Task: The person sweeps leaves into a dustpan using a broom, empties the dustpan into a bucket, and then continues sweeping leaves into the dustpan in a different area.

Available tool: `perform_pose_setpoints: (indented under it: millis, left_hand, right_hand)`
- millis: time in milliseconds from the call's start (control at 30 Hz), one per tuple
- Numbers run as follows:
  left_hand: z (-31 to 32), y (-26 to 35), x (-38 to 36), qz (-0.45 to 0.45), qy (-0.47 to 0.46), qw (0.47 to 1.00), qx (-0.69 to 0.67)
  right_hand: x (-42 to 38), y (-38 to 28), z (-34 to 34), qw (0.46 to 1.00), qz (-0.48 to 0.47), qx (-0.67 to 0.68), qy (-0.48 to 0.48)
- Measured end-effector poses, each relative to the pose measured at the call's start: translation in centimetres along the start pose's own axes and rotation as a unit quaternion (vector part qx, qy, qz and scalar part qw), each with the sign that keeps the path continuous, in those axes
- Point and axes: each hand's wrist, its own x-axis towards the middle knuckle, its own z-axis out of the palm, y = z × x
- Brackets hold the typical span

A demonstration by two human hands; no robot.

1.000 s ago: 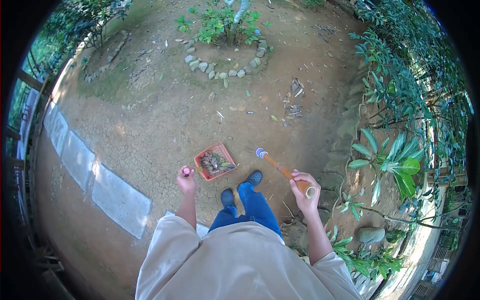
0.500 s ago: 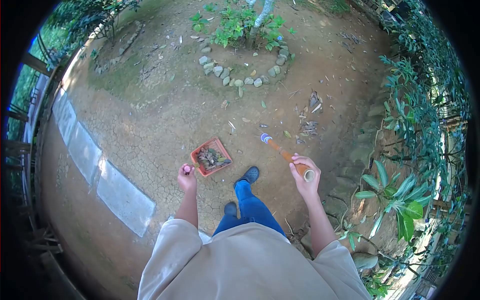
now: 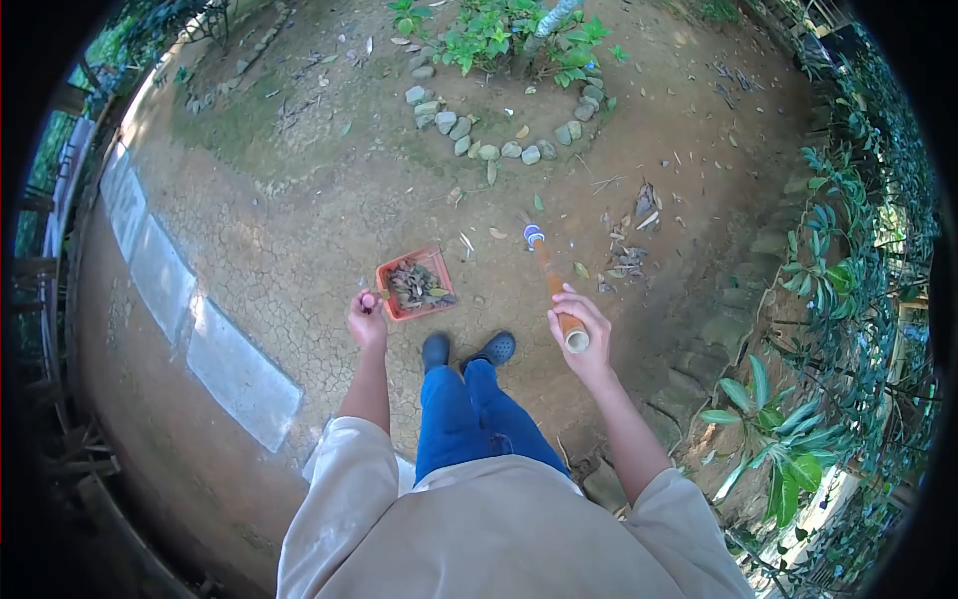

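Note:
My left hand (image 3: 367,317) is closed around the handle of an orange dustpan (image 3: 398,315); the handle's round pinkish end shows in my fist. Dry brown leaves (image 3: 410,287) and a few yellowish ones lie inside the pan. In my right hand (image 3: 586,334) is a broom with a bamboo handle (image 3: 552,284), its hollow cut end facing up towards me. Blue and white binding (image 3: 534,236) wraps the broom's far end, where thin bristles show faintly above the bare soil.
A small heap of dry leaves (image 3: 629,262) lies right of the broom. Beyond, stones (image 3: 511,150) ring a plant with a pale trunk. Concrete slabs (image 3: 244,371) run along the left. Leafy plants (image 3: 773,434) and a stone edge border the right.
My rear foot has stepped up level with the other. Both hands stay closed on the dustpan and broom; the broom has swung to a steeper angle in view.

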Motion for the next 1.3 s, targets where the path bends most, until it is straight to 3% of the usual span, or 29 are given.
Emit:
perform_pose_setpoints:
  millis: [200,333,533,700,833,1033,1300]
  left_hand:
    - [0.0,1.3,1.4,-0.015,-0.001,0.998,0.058]
    - [-0.4,0.8,2.5,-0.011,-0.006,0.999,0.042]
    - [-1.8,0.5,3.8,-0.048,-0.038,0.998,0.019]
    - [-3.0,-0.3,4.1,0.001,-0.018,1.0,0.007]
    - [-4.5,-0.9,4.2,-0.014,-0.046,0.999,0.009]
    - [-5.5,-0.8,5.4,0.006,-0.064,0.996,0.056]
    - [-4.9,-0.1,5.6,-0.006,-0.094,0.994,0.053]
  right_hand:
    - [-1.3,-3.0,1.8,0.996,0.042,0.049,-0.064]
    - [-1.1,-5.3,1.4,0.994,0.05,0.069,-0.066]
    - [-1.0,-8.0,-0.3,0.977,0.147,0.156,-0.012]
    - [-2.2,-10.0,-0.5,0.98,0.139,0.137,0.049]
    - [-2.3,-9.9,0.0,0.983,0.146,0.07,0.088]
    - [-3.5,-9.7,2.6,0.995,0.091,-0.013,0.049]
    - [-5.0,-12.3,5.5,0.99,0.134,0.049,0.006]
